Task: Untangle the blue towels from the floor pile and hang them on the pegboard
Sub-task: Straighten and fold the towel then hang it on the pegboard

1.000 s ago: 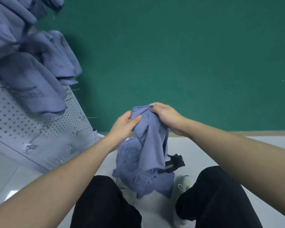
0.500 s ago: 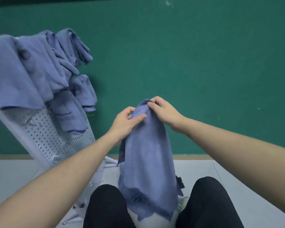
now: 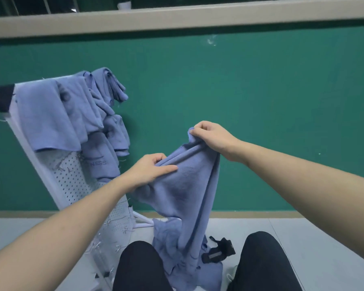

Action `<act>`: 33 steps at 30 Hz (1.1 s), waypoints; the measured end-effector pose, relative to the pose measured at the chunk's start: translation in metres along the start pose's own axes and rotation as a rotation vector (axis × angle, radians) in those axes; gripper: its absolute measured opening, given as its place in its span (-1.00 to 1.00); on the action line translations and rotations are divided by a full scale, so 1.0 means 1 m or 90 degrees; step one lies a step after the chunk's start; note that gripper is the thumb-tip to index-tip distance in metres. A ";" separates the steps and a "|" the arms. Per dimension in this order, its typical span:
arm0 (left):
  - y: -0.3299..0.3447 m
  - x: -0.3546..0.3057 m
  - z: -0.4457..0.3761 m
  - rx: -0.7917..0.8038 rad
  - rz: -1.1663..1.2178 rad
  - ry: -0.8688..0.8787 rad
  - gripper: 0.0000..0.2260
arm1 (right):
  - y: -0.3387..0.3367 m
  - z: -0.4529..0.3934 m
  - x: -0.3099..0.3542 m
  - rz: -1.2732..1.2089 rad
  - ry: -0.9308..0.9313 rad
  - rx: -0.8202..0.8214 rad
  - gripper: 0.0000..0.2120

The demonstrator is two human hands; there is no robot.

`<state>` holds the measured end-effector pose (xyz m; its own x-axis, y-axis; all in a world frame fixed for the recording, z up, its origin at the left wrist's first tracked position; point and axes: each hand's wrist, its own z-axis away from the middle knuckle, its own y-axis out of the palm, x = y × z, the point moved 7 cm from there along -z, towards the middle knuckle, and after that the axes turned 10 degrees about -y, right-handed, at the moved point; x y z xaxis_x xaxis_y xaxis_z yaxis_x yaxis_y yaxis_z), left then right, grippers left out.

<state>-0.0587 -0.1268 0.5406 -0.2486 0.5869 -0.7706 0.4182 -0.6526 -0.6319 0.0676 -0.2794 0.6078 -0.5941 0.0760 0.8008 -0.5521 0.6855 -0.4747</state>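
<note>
Towel [image 3: 183,185] in hand hangs between both hands, in front of the green wall [image 3: 261,91], its lower end trailing to the floor pile [image 3: 177,259] between the knees. Right hand [image 3: 212,136] pinches the upper corner, raised high; left hand [image 3: 149,170] grips the edge lower down, thumb laid flat on the cloth. This stagger appears intended to spread the hem and free it from the pile. Pegboard [image 3: 72,185] stands left, bearing hung towels [image 3: 72,118]; one shows letters "NESS", the start hidden.
</note>
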 end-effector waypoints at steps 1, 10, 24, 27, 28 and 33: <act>-0.003 0.000 0.002 0.008 -0.022 0.001 -0.61 | -0.004 0.000 0.000 0.006 -0.002 -0.010 -0.82; -0.026 0.016 0.008 0.041 0.006 -0.037 -0.67 | -0.038 0.002 -0.016 -0.040 0.056 -0.106 -0.82; -0.027 0.039 0.020 0.163 0.348 -0.165 -0.86 | -0.069 0.018 -0.042 -0.120 0.162 -0.136 -0.59; -0.035 0.037 0.016 0.085 0.446 -0.171 -0.90 | -0.070 0.020 -0.044 -0.118 0.155 -0.088 -0.63; -0.038 0.037 0.015 0.054 0.461 -0.173 -0.91 | -0.070 0.021 -0.045 -0.116 0.154 -0.070 -0.70; -0.037 0.036 0.009 -0.014 0.559 -0.178 -0.92 | -0.069 0.024 -0.052 -0.123 0.149 -0.077 -0.81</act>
<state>-0.0908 -0.0858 0.5357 -0.0354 -0.2537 -0.9666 0.5724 -0.7980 0.1885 0.1226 -0.3477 0.5898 -0.3265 0.0904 0.9409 -0.5604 0.7831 -0.2696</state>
